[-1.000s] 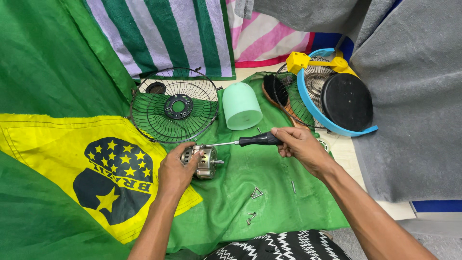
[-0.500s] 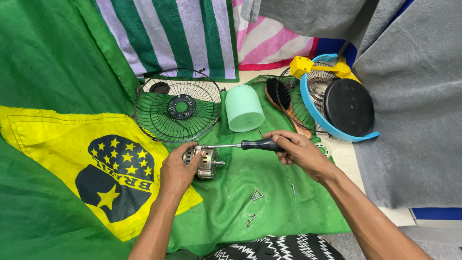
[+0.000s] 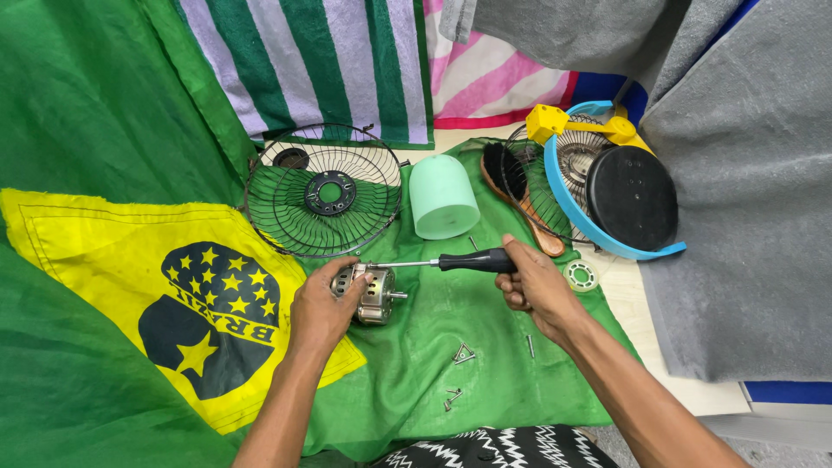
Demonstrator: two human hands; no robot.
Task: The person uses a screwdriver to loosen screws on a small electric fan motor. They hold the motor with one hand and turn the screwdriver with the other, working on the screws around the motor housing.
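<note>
Nearest the viewer, loose screws lie scattered on the green cloth, near centre. Just beyond them, the left hand wraps closed around a small electric motor, pressing it down onto the cloth left of centre; its stub shaft points right. The right hand is clenched around the black handle of a screwdriver, whose long axis runs nearly level from right to left, with the tip meeting the top of the motor casing.

The motor, being metal, probably handles as dense, rigid and heavy for its size; its rounded casing could roll, so a grip around the body, clear of the shaft, appears soundest. The screwdriver is stiff and light, best taken at the ribbed handle.

Farther off, a wire fan guard lies flat to the left, a pale green cylinder rests at centre, and a wooden brush lies beside it. At far right, a blue-rimmed guard carries a black disc and a yellow fitting. A small round ring sits near the right hand.
</note>
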